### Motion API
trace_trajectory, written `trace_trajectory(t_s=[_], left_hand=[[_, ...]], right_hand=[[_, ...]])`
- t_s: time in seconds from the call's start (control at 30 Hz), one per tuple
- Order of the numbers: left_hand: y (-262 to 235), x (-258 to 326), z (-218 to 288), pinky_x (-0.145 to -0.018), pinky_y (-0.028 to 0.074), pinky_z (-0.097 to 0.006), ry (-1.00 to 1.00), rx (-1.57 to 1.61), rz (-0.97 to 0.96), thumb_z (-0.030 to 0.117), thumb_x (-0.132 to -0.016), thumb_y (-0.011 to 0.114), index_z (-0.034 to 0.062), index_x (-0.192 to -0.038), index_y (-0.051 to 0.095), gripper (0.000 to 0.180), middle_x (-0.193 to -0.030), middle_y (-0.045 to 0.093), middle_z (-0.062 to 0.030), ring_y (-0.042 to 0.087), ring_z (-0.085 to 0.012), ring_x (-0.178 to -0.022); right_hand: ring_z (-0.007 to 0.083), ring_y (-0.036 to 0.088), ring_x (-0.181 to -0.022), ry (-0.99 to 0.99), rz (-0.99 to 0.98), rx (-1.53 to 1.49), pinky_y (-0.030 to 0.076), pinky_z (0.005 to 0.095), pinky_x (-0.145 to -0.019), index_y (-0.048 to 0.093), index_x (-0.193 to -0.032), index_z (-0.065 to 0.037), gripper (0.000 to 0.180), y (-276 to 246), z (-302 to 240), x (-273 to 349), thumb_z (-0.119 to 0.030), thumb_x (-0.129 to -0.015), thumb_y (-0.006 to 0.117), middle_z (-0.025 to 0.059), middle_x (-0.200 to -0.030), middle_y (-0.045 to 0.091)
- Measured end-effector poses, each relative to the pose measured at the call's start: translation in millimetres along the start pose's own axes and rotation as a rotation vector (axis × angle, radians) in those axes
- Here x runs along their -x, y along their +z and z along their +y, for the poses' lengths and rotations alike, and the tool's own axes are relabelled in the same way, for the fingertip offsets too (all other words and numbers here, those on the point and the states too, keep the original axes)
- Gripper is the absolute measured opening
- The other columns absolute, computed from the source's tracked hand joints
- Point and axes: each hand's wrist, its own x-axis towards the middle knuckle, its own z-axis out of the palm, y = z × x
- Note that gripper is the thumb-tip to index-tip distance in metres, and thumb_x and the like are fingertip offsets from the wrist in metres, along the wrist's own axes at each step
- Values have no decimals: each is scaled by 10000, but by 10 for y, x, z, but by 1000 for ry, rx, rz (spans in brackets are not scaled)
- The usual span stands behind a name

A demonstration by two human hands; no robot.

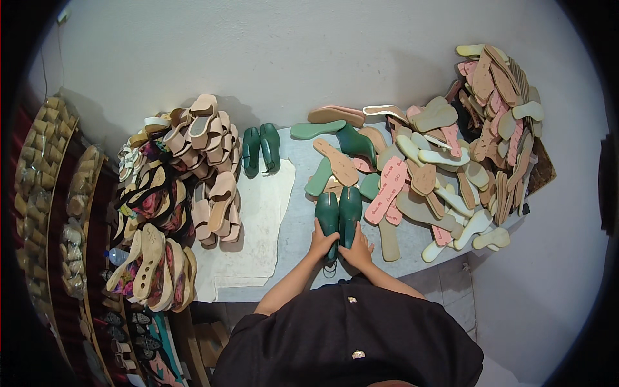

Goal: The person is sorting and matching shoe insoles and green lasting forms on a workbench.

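Note:
Two dark green shoe soles (339, 216) lie side by side on the grey table (293, 226), straight in front of me. My left hand (321, 244) grips the near end of the left sole. My right hand (358, 250) holds the near end of the right sole. Another pair of dark green soles (260, 149) stands farther back by the wall. More green soles (351, 145) lie mixed into the pile at the right.
A heap of beige, pink and cream insoles (451, 155) covers the right of the table. Tan sandal soles (206, 161) and patterned ones (155, 264) are stacked at the left. A whitish cloth (255, 232) covers the table's middle. Bagged goods (39, 187) fill shelves far left.

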Motion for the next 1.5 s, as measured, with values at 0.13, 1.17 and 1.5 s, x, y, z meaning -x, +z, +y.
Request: trace_trajectory(t_s=[0.13, 1.17, 1.5], left_hand=[[67, 60, 6, -906, 421, -383, 13, -150, 99, 314, -616, 696, -88, -1388, 112, 1049, -1156, 472, -315, 505, -400, -1063], [210, 595, 153, -839, 455, -359, 2, -63, 279, 166, -739, 624, 3, -1211, 431, 535, -1013, 607, -198, 604, -293, -952], [-689, 274, 559, -899, 418, -312, 206, 243, 304, 81, -793, 577, -56, -1220, 422, 475, -1121, 552, -149, 536, -216, -1034]], right_hand=[[296, 289, -1301, 64, -55, 19, 156, 681, -978, 46, -1435, -97, 1051, -33, -28, 26, -304, -626, 685, 134, -1406, 314], [375, 328, -1254, -93, -102, -559, 270, 449, -1017, 102, -1438, -92, 1050, 71, 270, -298, -181, -574, 692, 234, -1334, 352], [239, 482, -1061, -87, -298, -1010, 417, 298, -871, 248, -1375, -39, 840, -24, -858, -245, 34, -593, 547, 140, -1225, 450]])
